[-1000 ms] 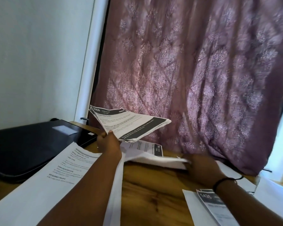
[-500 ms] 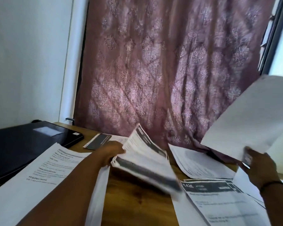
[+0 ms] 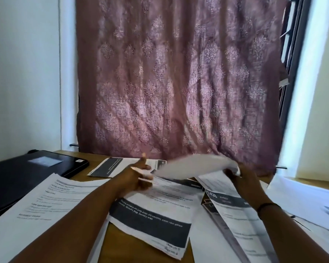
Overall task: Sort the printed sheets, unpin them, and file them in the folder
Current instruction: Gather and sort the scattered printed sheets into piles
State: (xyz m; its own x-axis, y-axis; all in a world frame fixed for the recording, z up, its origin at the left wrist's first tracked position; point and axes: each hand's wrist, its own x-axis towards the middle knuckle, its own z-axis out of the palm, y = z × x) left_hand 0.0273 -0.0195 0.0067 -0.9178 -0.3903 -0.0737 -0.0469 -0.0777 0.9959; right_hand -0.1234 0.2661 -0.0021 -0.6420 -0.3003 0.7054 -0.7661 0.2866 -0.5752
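- Landmark: curtain hanging behind the tabletop.
- Far left of the curtain: black folder lies closed on the tabletop, unchanged over the last second; nothing filed yet.
- Below the curtain's left half: left hand has let go of the printed bundle it held raised a second ago; bundle now lies flat. Fingers apart, thumb up, touching the near end of a blank sheet.
- Below the curtain's right half: right hand has swung that sheet down from high; fingers clamped on its far end, sheet blurred.
- Judgement: sorting continues; unpinning not begun, no pin visible.
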